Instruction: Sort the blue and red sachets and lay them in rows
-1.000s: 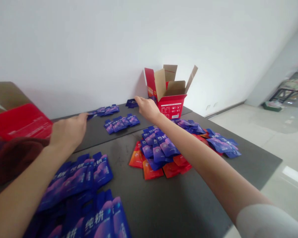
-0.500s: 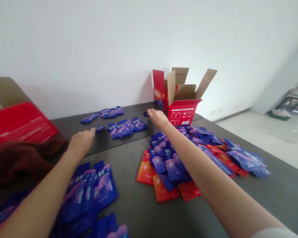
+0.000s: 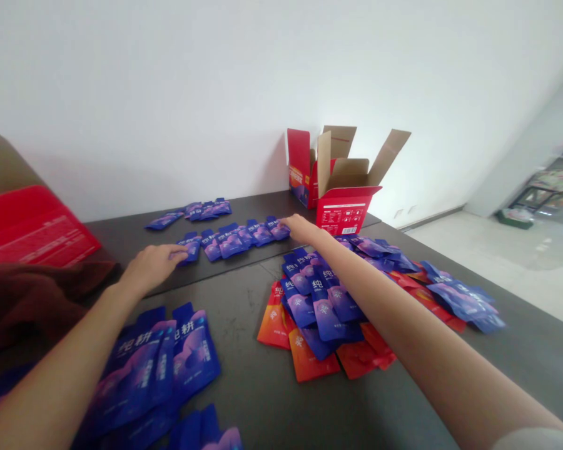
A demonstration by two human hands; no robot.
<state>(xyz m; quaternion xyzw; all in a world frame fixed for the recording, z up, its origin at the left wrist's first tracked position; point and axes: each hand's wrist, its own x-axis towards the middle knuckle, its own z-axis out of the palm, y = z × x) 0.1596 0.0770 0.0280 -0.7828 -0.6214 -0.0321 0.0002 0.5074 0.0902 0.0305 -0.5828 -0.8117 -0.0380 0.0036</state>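
My left hand (image 3: 154,267) lies flat with its fingertips on a blue-purple sachet (image 3: 191,249) at the left end of a row of similar sachets (image 3: 232,242). My right hand (image 3: 301,229) reaches far forward, its fingertips touching the row's last sachet (image 3: 279,229). Neither hand appears to grip. A smaller group of sachets (image 3: 192,212) lies behind the row. Below my right forearm is a heap of blue and red-orange sachets (image 3: 314,306), partly hidden by the arm. A stack of larger blue sachets (image 3: 154,362) lies under my left forearm.
An open red cardboard box (image 3: 342,187) stands against the white wall on the dark table (image 3: 244,312). A red carton (image 3: 32,228) and a dark brown cloth (image 3: 28,300) lie at the left. The table's edge meets a pale floor (image 3: 507,262) at the right.
The view has shifted slightly. My left hand has moved forward onto a sachet, and my right hand has moved down to the row, which now reaches further right.
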